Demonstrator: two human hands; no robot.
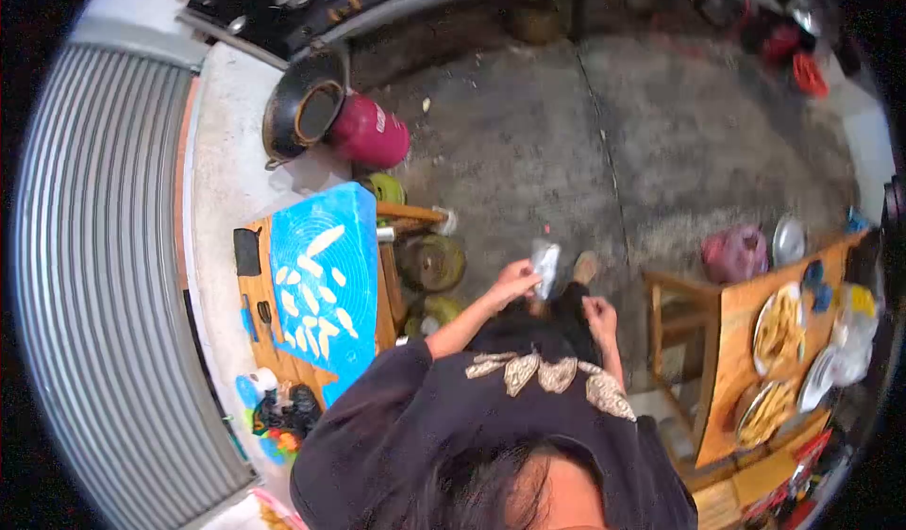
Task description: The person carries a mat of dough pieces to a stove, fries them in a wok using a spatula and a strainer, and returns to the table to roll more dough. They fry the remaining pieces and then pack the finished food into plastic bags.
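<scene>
My left hand (515,282) is closed on a small clear-and-white plastic packet (545,268), held out in front of my body. To its right, my right hand (600,317) is near my dark clothing with its fingers curled in; whatever they may hold is too small to make out. Off to the left, several pale strips of dough (310,299) lie spread over a blue mat (351,237) with circle markings. Neither hand touches the mat.
Under the mat stands a wooden table (385,289), with green gas cylinders (432,264) beside it. A pink cylinder (373,132) and a large wok (283,105) are farther ahead. The right-hand wooden table (722,370) bears plates of fried-looking food (780,330).
</scene>
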